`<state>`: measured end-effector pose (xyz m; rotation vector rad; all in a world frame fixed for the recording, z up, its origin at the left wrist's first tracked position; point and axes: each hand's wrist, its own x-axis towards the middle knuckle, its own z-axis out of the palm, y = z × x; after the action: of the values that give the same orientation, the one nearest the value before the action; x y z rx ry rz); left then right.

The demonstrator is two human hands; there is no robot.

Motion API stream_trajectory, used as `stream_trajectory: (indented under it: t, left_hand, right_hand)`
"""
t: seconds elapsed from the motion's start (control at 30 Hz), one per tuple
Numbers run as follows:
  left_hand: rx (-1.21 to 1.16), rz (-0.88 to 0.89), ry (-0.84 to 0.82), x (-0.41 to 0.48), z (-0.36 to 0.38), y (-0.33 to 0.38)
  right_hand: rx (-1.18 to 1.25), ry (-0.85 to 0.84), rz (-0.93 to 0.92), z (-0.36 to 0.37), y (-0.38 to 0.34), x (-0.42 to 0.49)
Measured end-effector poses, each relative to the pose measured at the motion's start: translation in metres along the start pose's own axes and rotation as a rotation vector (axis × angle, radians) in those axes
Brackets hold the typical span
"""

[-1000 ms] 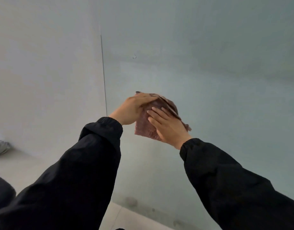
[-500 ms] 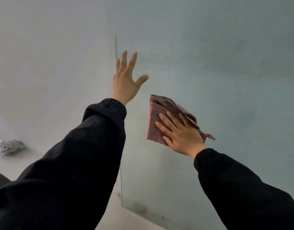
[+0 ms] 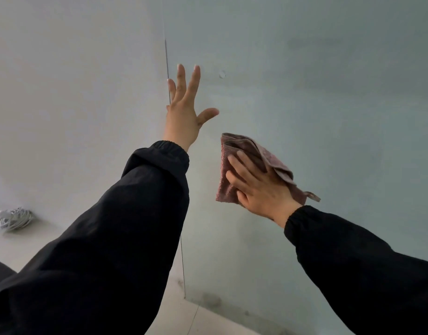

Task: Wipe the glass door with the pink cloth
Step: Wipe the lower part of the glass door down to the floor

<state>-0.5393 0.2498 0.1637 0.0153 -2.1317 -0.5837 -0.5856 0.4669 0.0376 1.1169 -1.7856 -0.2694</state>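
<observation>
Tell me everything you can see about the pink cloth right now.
The pink cloth is a dusty-pink, nubby terry-like towel, folded into a rough rectangle with layered edges showing at its top. A small hanging loop sticks out at its lower right corner. It lies flat against the glass door, pressed there by the right hand, whose spread fingers cover its lower right part. The left hand is apart from it, up and to the left.

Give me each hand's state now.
Left hand: open, fingers spread, holding nothing.
Right hand: open, flat on the pink cloth.
</observation>
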Motion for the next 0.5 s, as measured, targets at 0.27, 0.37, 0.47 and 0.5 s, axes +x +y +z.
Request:
stream_trajectory:
  t: [0.27, 0.37, 0.47, 0.5]
  left_hand:
    - [0.124, 0.068, -0.1, 0.006, -0.02, -0.011]
    - [0.136, 0.08, -0.116, 0.007, -0.022, -0.013]
    - [0.17, 0.08, -0.118, 0.009, -0.023, -0.012]
    - [0.192, 0.082, -0.121, 0.01, -0.023, -0.012]
  right_hand:
    - [-0.13, -0.122, -0.001, 0.019, -0.033, 0.04]
    - [-0.141, -0.131, -0.022, 0.03, -0.051, 0.059]
    - [-0.16, -0.128, -0.053, 0.034, -0.066, 0.077]
    - [-0.174, -0.117, -0.069, 0.037, -0.071, 0.083]
